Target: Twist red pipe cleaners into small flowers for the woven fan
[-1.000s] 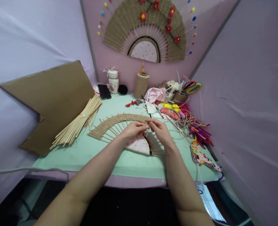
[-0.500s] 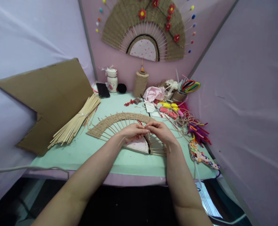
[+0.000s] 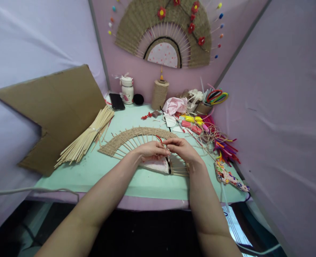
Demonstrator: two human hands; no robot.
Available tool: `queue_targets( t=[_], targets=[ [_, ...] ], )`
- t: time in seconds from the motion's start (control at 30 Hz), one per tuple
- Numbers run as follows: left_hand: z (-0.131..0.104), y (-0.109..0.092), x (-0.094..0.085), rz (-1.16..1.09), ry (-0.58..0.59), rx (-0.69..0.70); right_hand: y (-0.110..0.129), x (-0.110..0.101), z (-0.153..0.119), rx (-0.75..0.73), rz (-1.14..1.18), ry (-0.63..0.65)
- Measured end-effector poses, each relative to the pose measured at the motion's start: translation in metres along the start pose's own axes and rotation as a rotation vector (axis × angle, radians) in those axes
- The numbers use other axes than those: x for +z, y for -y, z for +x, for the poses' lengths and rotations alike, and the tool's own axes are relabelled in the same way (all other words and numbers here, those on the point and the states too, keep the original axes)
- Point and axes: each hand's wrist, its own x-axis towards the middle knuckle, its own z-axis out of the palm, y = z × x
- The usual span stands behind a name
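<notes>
A woven fan frame [image 3: 120, 139] of twine and thin sticks lies on the green table cover, with a white spotted half-disc [image 3: 156, 165] at its base. Above it my left hand [image 3: 153, 150] is closed, fingertips pinched on something thin and pale that I cannot make out. My right hand [image 3: 179, 147] is closed too, its fingertips meeting the left ones around the small piece. A thin red strip [image 3: 159, 139] sticks up beside the fingertips. Both hands hide part of the fan.
A stick bundle [image 3: 87, 137] and cardboard [image 3: 59, 110] stand left. Behind are a bottle [image 3: 127, 90], phone [image 3: 117, 101] and twine spool [image 3: 160, 94]. Pipe cleaners [image 3: 225, 150] and a patterned glue gun [image 3: 229, 178] lie right. A finished fan [image 3: 136, 30] hangs on the back wall.
My right fingers have shifted slightly up and left, and the small piece between the hands has turned a little. The fan has stayed in place.
</notes>
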Motion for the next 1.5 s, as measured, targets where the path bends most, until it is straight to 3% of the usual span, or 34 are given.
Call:
queue_targets(
  t=[0.2,0.37,0.6,0.77,1.17,1.5],
  targets=[
    [-0.004,0.002,0.001,-0.001,0.166,-0.047,0.008,-0.006,-0.009,-0.074,0.062,0.314],
    [-0.002,0.005,0.000,-0.007,0.207,-0.065,0.015,-0.006,-0.010,-0.073,0.050,0.381],
    [0.002,0.003,-0.004,-0.017,0.057,-0.013,0.011,-0.002,-0.004,-0.102,-0.022,0.105],
    [0.004,0.000,-0.004,0.069,-0.084,0.052,0.003,-0.002,0.002,-0.141,-0.206,-0.096],
    [0.010,0.004,-0.013,0.028,-0.215,0.158,-0.005,-0.002,0.005,-0.236,-0.306,-0.176],
    [0.014,0.001,-0.004,-0.209,-0.356,0.274,-0.003,0.011,0.008,-0.255,-0.268,-0.378]
  ],
)
